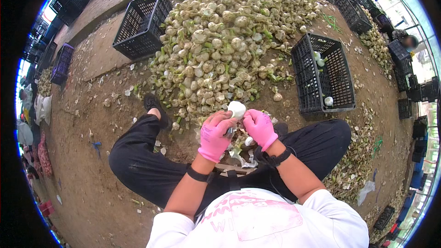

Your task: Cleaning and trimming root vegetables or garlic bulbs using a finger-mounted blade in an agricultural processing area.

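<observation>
A peeled white garlic bulb (237,109) is held up in front of me. My left hand (216,134), in a pink glove with bare fingertips, grips it from the left. Something small and metallic (229,131) shows at that palm; most of it is hidden. My right hand (260,129), also pink-gloved, has its fingers curled and pinched against the bulb's right side. Whether loose skin is between those fingers is too small to tell. Below the hands lie garlic skins (244,158) between my legs. Just beyond rises a large heap of untrimmed garlic bulbs (220,41).
To the right stands a black plastic crate (325,108) with a few white bulbs inside. Another black crate (137,46) is at the heap's left. Garlic scraps (348,168) cover the ground by my right knee. A person (401,36) is at the far right among crates.
</observation>
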The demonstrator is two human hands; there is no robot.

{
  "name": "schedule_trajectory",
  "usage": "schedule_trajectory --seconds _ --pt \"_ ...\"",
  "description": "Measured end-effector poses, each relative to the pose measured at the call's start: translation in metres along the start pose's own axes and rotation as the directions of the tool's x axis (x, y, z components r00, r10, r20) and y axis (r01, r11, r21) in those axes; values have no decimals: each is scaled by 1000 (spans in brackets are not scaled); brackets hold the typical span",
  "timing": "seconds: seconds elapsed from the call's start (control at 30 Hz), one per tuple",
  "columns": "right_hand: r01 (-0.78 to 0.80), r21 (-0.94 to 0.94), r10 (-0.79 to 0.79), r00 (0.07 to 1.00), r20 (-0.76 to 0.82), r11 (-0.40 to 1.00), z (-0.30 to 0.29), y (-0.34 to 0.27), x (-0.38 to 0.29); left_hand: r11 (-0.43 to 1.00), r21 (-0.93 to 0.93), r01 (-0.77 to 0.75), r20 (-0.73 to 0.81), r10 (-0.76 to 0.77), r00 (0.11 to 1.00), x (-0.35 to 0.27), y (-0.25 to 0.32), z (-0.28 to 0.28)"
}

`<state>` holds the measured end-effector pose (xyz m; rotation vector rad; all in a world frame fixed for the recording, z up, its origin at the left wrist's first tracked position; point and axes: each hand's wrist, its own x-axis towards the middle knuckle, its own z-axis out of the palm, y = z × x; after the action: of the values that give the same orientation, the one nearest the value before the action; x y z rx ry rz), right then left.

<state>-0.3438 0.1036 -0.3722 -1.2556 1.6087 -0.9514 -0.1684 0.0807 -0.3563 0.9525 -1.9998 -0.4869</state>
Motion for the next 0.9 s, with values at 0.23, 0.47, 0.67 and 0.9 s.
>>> schedule_trajectory --seconds 0.23,0.47,0.67,0.9 --pt "-15 -80 17 1000 17 997 -1 -11 -3 996 18 -82 11 82 997 6 5 -2" --pt "-1 -39 1 1000 20 999 -3 -17 -4 998 20 -60 -38 60 997 5 7 -1" --pt "17 -60 -17 1000 -12 998 -3 -9 -3 992 5 -123 11 123 992 4 4 -1" --pt "-23 55 26 999 -46 998 -2 -1 -2 956 -225 187 -82 -210 974 -4 1 6"
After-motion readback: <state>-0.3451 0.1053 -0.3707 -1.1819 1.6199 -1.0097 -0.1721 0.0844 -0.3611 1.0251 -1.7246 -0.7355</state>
